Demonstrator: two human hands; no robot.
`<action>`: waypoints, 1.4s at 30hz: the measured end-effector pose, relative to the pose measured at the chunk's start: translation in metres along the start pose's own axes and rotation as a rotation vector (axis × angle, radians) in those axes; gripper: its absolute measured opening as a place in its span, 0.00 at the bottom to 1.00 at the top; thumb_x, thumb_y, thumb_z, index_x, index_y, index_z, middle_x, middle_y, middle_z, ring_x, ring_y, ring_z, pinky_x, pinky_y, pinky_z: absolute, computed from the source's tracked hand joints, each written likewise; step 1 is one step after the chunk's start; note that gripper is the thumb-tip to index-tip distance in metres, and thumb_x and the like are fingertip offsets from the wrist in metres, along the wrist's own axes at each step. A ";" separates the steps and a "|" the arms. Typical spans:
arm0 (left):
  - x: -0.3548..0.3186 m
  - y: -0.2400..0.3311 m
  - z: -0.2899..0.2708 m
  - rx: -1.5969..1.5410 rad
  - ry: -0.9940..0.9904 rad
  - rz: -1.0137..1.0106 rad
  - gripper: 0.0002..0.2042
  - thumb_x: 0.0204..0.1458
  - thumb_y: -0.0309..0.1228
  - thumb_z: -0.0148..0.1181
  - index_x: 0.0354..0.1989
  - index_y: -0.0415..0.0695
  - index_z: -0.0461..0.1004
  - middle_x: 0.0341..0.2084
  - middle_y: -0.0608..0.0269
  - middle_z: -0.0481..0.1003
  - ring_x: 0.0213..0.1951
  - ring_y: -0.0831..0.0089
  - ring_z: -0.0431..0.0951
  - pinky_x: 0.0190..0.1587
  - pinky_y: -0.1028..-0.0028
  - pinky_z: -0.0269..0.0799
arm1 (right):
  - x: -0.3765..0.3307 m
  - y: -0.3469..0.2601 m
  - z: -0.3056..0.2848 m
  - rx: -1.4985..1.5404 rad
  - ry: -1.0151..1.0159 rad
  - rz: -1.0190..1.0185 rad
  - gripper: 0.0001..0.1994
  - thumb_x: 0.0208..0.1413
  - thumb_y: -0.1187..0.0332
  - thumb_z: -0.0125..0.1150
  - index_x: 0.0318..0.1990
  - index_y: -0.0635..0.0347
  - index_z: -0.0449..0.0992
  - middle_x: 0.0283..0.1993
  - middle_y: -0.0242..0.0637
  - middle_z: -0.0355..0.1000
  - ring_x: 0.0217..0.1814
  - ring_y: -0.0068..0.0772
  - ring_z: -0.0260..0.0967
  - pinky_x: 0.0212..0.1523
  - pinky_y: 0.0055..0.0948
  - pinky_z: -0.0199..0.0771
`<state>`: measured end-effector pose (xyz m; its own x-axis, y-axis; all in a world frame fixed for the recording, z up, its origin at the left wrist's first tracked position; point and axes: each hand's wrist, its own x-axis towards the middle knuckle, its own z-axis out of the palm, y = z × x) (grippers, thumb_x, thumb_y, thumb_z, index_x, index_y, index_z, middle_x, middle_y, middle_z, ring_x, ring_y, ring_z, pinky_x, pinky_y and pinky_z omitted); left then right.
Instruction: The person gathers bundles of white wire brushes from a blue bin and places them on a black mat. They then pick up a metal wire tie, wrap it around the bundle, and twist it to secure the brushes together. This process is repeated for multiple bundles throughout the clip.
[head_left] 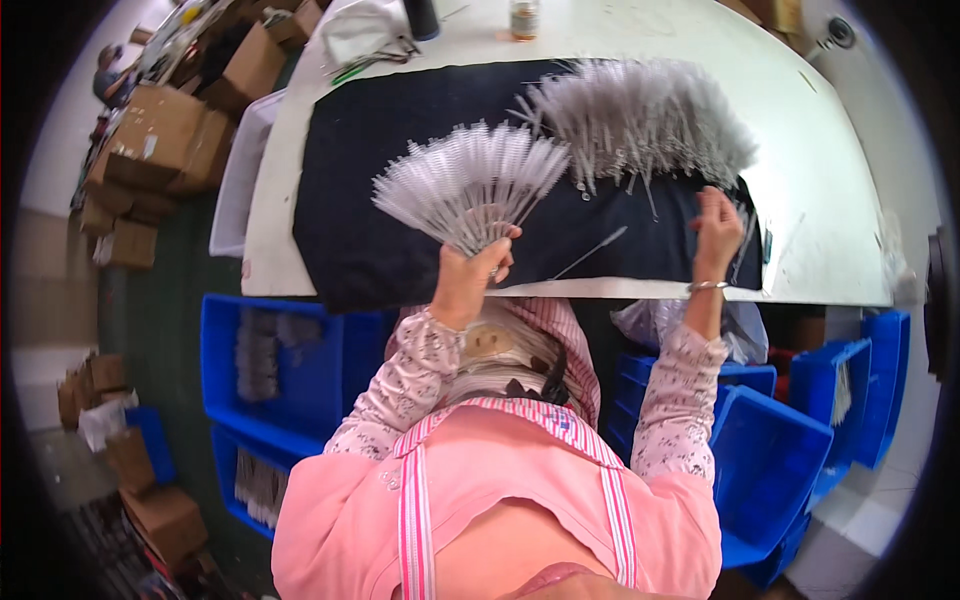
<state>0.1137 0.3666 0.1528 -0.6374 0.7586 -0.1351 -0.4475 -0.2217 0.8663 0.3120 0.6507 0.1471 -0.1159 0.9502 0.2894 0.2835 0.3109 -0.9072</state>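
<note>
My left hand (474, 272) is closed around the wire handles of a bunch of tube brushes (470, 178). Their white bristle heads fan out upward and away from me. To the right, my right hand (718, 228) is beside the near right edge of a big heap of similar brushes (640, 120). Its fingers are bent together, and whatever they may pinch is too small to make out. One loose tube brush (592, 253) lies slantwise between my hands on the black cloth (350, 200).
The cloth covers part of a white table (810, 130). At its far side are a small bottle (524, 20), a dark cylinder (421, 18) and glasses (395, 50). Blue bins (265, 350) stand below left, with more blue bins (765, 455) below right. Cardboard boxes (160, 135) are stacked at left.
</note>
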 end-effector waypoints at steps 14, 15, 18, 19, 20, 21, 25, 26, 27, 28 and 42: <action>0.008 -0.024 -0.020 1.332 0.379 0.612 0.31 0.48 0.33 0.59 0.61 0.41 0.55 0.47 0.50 0.70 0.42 0.53 0.75 0.43 0.61 0.72 | -0.189 -0.138 0.153 0.902 -0.743 0.233 0.24 0.41 0.75 0.70 0.49 0.67 0.70 0.41 0.35 0.74 0.41 0.21 0.70 0.43 0.22 0.71; 0.004 -0.016 -0.015 1.407 0.418 0.603 0.33 0.48 0.33 0.60 0.62 0.40 0.53 0.48 0.49 0.68 0.42 0.52 0.75 0.43 0.60 0.72 | -0.188 -0.144 0.155 0.934 -0.701 0.239 0.20 0.42 0.76 0.69 0.45 0.67 0.72 0.38 0.33 0.74 0.38 0.20 0.71 0.40 0.21 0.72; -0.005 0.000 -0.005 1.566 0.339 0.582 0.34 0.44 0.30 0.63 0.60 0.38 0.53 0.48 0.44 0.67 0.42 0.51 0.74 0.43 0.62 0.72 | -0.170 -0.147 0.159 1.050 -0.649 0.448 0.11 0.47 0.77 0.64 0.39 0.67 0.75 0.33 0.35 0.75 0.33 0.24 0.73 0.35 0.24 0.74; -0.008 0.007 -0.003 1.430 0.253 0.598 0.35 0.44 0.29 0.63 0.60 0.38 0.51 0.47 0.45 0.67 0.43 0.53 0.74 0.43 0.63 0.71 | -0.159 -0.148 0.158 1.078 -0.678 0.534 0.10 0.47 0.77 0.64 0.39 0.67 0.75 0.33 0.37 0.76 0.32 0.26 0.74 0.34 0.25 0.75; -0.011 0.015 -0.003 1.293 0.169 0.607 0.35 0.44 0.28 0.64 0.59 0.38 0.50 0.46 0.46 0.67 0.43 0.55 0.73 0.44 0.64 0.71 | -0.154 -0.143 0.164 1.130 -0.659 0.505 0.10 0.48 0.77 0.62 0.40 0.68 0.75 0.33 0.40 0.76 0.32 0.30 0.75 0.34 0.27 0.77; -0.012 0.020 -0.005 1.151 0.093 0.612 0.36 0.44 0.27 0.65 0.59 0.38 0.48 0.45 0.47 0.67 0.44 0.57 0.73 0.44 0.65 0.71 | -0.149 -0.139 0.164 1.166 -0.756 0.544 0.12 0.48 0.77 0.62 0.42 0.68 0.74 0.35 0.41 0.75 0.34 0.32 0.75 0.35 0.29 0.78; -0.007 0.048 -0.015 0.611 0.056 0.133 0.30 0.44 0.30 0.68 0.52 0.37 0.57 0.45 0.52 0.69 0.38 0.70 0.75 0.37 0.72 0.76 | -0.138 -0.132 0.156 1.225 -1.067 0.567 0.17 0.47 0.75 0.62 0.47 0.69 0.71 0.41 0.43 0.74 0.38 0.37 0.76 0.40 0.34 0.79; -0.004 0.050 -0.016 0.534 -0.038 -0.031 0.26 0.46 0.30 0.67 0.50 0.36 0.60 0.42 0.53 0.71 0.36 0.70 0.75 0.34 0.73 0.76 | -0.140 -0.135 0.156 1.228 -1.084 0.547 0.18 0.47 0.75 0.63 0.47 0.69 0.71 0.41 0.43 0.74 0.38 0.38 0.76 0.40 0.34 0.79; 0.000 0.053 -0.017 0.452 -0.129 -0.189 0.22 0.47 0.29 0.66 0.48 0.35 0.63 0.39 0.54 0.73 0.33 0.71 0.76 0.32 0.73 0.76 | -0.141 -0.138 0.155 1.230 -1.106 0.524 0.19 0.47 0.74 0.63 0.48 0.69 0.71 0.41 0.43 0.74 0.38 0.38 0.76 0.41 0.34 0.79; 0.002 0.055 -0.019 0.366 -0.220 -0.345 0.19 0.49 0.29 0.64 0.46 0.35 0.67 0.36 0.55 0.74 0.31 0.71 0.77 0.30 0.74 0.76 | -0.140 -0.141 0.153 1.173 -1.151 0.528 0.21 0.46 0.73 0.65 0.49 0.67 0.70 0.42 0.42 0.74 0.38 0.36 0.75 0.40 0.33 0.78; -0.002 0.030 -0.024 -0.111 0.011 -0.135 0.18 0.52 0.23 0.57 0.53 0.40 0.68 0.34 0.56 0.77 0.28 0.75 0.75 0.23 0.80 0.71 | -0.144 -0.107 0.170 1.204 -0.702 0.500 0.06 0.58 0.69 0.57 0.37 0.63 0.72 0.34 0.35 0.74 0.34 0.24 0.71 0.41 0.25 0.73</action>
<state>0.0862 0.3440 0.1672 -0.5732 0.7795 -0.2527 -0.5960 -0.1850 0.7814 0.1366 0.4766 0.1507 -0.7717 0.6360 -0.0067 -0.4694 -0.5765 -0.6688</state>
